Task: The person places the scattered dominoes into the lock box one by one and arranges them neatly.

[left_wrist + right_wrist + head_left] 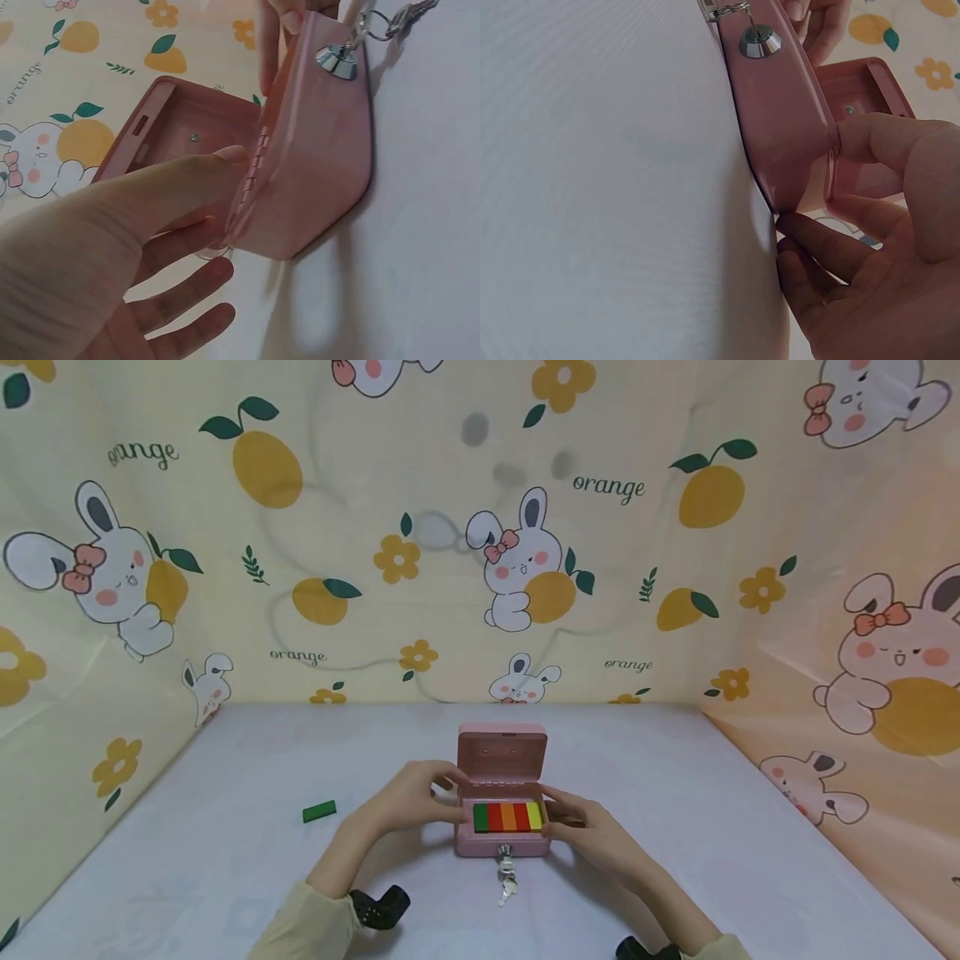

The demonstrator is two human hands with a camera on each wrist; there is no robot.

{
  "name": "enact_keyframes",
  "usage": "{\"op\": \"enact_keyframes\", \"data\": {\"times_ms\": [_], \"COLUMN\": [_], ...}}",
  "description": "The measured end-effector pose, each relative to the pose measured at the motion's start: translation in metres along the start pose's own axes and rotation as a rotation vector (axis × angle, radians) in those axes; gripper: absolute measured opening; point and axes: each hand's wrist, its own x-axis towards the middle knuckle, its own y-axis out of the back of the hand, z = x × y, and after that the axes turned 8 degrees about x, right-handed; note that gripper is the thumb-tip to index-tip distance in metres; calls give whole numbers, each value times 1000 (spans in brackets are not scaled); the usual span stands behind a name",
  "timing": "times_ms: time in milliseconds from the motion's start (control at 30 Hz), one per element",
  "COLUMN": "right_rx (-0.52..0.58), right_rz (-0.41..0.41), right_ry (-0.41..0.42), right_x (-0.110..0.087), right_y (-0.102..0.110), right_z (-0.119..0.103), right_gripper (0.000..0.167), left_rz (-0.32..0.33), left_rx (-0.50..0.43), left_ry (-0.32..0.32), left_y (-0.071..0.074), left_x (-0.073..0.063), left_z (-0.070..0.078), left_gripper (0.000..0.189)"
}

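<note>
A small pink metal cash box [502, 846] stands on the table with its lid [501, 756] raised. A row of several green, red, orange and yellow blocks [508, 817] lies inside. Keys on a ring [507, 885] hang from the front lock. My left hand [420, 795] holds the box's left side, thumb at the rim and index fingertip by the back corner; its other fingers are spread in the left wrist view. On the opposite side, my right hand [592, 827] grips the box, thumb on the rim [835, 139] and fingertips low along the side.
To the left, a single green block [319, 811] lies on the white tabletop [225, 860]. A patterned cloth [420, 460] with rabbits and oranges hangs behind the table and along both sides. Each wrist carries a black camera mount [381, 907].
</note>
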Motion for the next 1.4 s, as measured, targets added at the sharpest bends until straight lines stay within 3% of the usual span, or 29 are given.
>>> {"op": "enact_keyframes", "data": {"times_ms": [133, 267, 467, 667, 767, 1033, 1400], "right_rx": [3, -16, -10, -5, -9, -19, -18], "right_rz": [10, 11, -9, -15, -16, -26, -5], "right_ry": [-7, -1, 10, 9, 11, 26, 13], "right_x": [0, 0, 0, 2, 2, 3, 2], "right_y": [0, 0, 1, 1, 0, 0, 2], "right_z": [1, 1, 0, 2, 3, -1, 0], "right_gripper": [60, 60, 60, 60, 60, 60, 60], "left_rz": [37, 90, 189, 283, 303, 275, 202], "left_rx": [-12, 0, 55, 123, 145, 162, 150], "left_ry": [15, 38, 79, 197, 242, 290, 303], "left_y": [6, 17, 44, 62, 67, 74, 68], "left_x": [-8, -29, -75, -114, -127, -138, -131], "left_z": [1, -5, -34, -66, -80, -96, -97], "left_gripper": [43, 43, 38, 46, 50, 61, 55]}}
